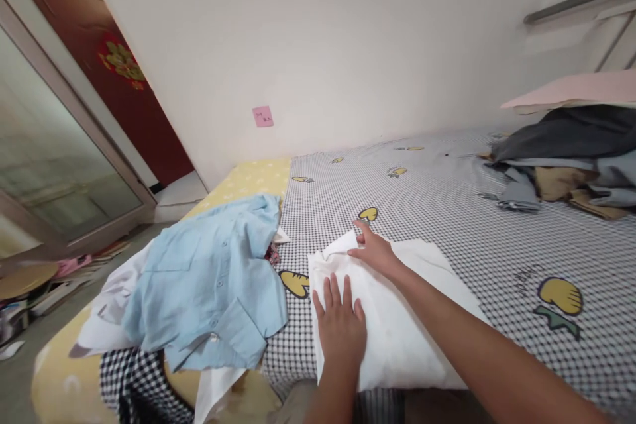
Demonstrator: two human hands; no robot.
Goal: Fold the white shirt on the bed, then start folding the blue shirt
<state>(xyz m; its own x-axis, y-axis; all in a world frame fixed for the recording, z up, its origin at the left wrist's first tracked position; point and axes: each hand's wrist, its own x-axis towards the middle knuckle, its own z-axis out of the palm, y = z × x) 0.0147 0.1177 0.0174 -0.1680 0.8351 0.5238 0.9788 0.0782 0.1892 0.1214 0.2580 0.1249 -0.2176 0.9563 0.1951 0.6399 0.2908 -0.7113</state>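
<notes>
A folded white garment (397, 318) lies on the checked bed sheet (447, 212) near the bed's front edge. My left hand (340, 324) rests flat on its left part with the fingers stretched out. My right hand (373, 248) lies on the garment's far left corner, fingers extended and pressing down near the collar. Neither hand holds anything.
A light blue shirt (209, 285) lies crumpled over other white and checked clothes at the left of the bed. A pile of grey and tan clothes (566, 172) sits at the far right under a pink board (576, 91). A glass door (44, 159) and floor clutter are at left.
</notes>
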